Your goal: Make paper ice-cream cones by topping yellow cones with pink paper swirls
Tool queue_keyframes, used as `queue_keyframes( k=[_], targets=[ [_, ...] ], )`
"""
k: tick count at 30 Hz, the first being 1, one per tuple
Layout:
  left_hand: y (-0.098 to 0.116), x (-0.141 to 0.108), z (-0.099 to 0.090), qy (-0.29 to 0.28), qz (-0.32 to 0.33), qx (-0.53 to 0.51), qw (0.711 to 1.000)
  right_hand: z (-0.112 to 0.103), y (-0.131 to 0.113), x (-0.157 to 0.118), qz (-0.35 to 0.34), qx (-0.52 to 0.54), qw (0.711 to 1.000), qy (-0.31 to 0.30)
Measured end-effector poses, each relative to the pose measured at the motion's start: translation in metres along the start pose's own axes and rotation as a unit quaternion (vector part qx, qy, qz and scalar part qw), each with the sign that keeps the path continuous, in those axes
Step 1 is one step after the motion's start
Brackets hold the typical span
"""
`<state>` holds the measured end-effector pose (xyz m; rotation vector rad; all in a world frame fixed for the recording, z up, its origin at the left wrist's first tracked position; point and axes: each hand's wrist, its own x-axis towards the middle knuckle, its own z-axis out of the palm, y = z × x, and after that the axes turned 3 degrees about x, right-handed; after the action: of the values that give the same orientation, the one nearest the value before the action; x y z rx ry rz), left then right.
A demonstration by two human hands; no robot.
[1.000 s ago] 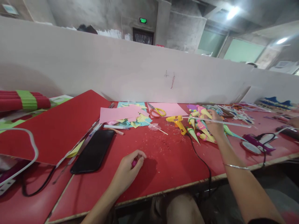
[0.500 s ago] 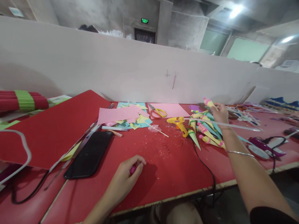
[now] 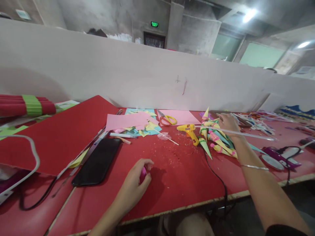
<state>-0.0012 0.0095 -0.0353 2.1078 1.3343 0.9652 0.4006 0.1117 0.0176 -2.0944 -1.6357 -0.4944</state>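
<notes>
The left forearm is extended from the lower edge of the view, and the left hand (image 3: 136, 177) is held over the near middle of the desk (image 3: 179, 178), thumb side up. The right forearm, circled by a silver bracelet (image 3: 255, 167), is stretched forward at the right, with the right hand (image 3: 229, 125) placed palm down at the far side of the pile of paper cones (image 3: 222, 144).

Half a second ago a yellow cone was held up by the right hand; since then that hand has been lowered slightly, and a yellow cone (image 3: 206, 113) is now seen tip upward at the left end of the pile. The fingers of the left hand have been loosened a little, so that more of the small pink object (image 3: 142, 174) is exposed.

That object is kept within the curled left fingers and thumb, whose tips are apart. The right fingertips are partly hidden; whether anything is gripped by them cannot be told. The yellow glue gun (image 3: 189, 131) is laid just left of the cones, and a black phone (image 3: 97, 162) lies left of the left hand.
</notes>
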Motion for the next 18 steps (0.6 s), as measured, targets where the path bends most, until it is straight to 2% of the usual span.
queue_keyframes(
  k=[4,8,10,12,14,16,18],
  targets=[
    [-0.005,0.001,0.004,0.018,-0.009,-0.029,0.999,-0.007,0.002,-0.039,-0.005,-0.008,1.0,0.028],
    [-0.002,0.002,0.003,-0.017,-0.023,-0.075,0.997,-0.016,-0.004,-0.095,-0.012,-0.006,0.999,0.037],
    [0.0,0.002,0.002,-0.039,-0.027,-0.084,0.995,-0.023,-0.013,-0.121,-0.039,0.02,0.999,0.02],
    [0.001,0.003,0.001,-0.037,-0.02,-0.075,0.996,-0.033,-0.029,-0.141,-0.061,0.065,0.996,-0.008],
    [0.0,0.003,0.001,-0.011,-0.009,-0.061,0.998,-0.044,-0.052,-0.151,-0.077,0.133,0.985,-0.078],
    [-0.002,0.004,0.002,0.014,-0.017,-0.048,0.999,-0.052,-0.082,-0.151,-0.116,0.206,0.959,-0.157],
    [-0.005,0.005,0.004,0.026,-0.039,-0.038,0.998,-0.055,-0.113,-0.141,-0.161,0.261,0.934,-0.185]
  ],
)
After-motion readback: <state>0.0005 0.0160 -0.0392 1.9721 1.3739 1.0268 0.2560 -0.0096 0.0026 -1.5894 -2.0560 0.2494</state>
